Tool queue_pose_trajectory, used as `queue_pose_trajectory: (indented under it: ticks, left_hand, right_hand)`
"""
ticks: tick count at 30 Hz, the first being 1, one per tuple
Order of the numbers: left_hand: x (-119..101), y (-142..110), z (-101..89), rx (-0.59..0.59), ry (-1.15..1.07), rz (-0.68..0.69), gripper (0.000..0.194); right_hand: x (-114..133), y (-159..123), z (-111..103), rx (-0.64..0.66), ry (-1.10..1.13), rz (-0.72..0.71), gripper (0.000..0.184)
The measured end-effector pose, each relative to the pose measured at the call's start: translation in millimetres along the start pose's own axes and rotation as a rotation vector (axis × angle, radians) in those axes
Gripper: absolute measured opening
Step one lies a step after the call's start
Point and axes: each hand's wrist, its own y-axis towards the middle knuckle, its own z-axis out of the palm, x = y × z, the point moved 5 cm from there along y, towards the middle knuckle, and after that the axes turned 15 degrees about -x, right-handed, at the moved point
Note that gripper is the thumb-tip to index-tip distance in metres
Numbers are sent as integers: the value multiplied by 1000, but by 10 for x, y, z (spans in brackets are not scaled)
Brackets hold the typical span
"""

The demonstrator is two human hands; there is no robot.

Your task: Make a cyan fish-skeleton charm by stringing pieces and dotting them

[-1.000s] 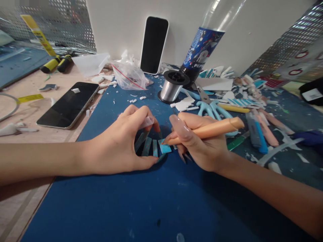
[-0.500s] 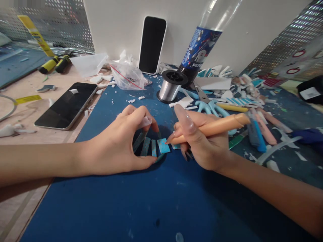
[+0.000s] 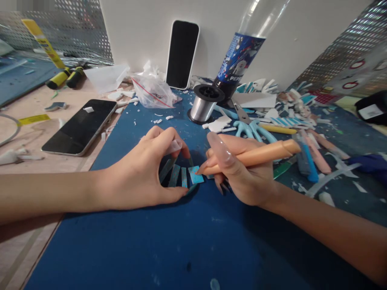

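Observation:
A small light-blue piece [image 3: 197, 177], roughly square with orange-red specks, lies flat on the blue work surface. My left hand [image 3: 145, 169] arches over the surface, its thumb and a fingertip at opposite edges of that piece, steadying it. Beneath its palm lie several narrow blue-grey strips [image 3: 174, 175], partly in shadow. My right hand [image 3: 242, 173] grips a peach-orange marker [image 3: 260, 155] like a pen, its tip on the light-blue piece. Another blue bit shows under the right fingers, mostly hidden.
Beyond the hands stand a wire spool [image 3: 204, 105], a Pepsi bottle [image 3: 240, 60] and an upright phone [image 3: 183, 54]. A second phone [image 3: 80, 127] lies left. At right are light-blue scissors [image 3: 254, 128], more markers [image 3: 317, 155] and scattered foam scraps [image 3: 298, 108].
My right hand and the marker have shifted slightly downward and left, the tip moving a little across the light-blue piece. My left hand has stayed in place.

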Motion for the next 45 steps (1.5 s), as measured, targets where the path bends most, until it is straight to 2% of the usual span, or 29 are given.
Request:
queue_pose_trajectory:
  ticks: [15,19,23,27,38,45]
  left_hand:
    - [3,-12,9,17,-56,-34,32]
    - [6,-9,8,13,-37,-16,34]
    - [3,0,1,5,4,1,38]
    - [-3,8,6,5,20,-4,40]
    - [6,2,4,2,15,-17,37]
    - [3,0,16,50,-64,-71,33]
  right_hand:
    - [52,13,43,112,-72,-34,45]
    - [66,9,9,53,-46,-79,44]
    - [49,4,-16,-8,-27,-47,37]
    - [46,6,-9,-19,-61,-19,40]
    - [50,1,-1,71,-112,-38,43]
    - [89,15,28,108,-61,-56,44]
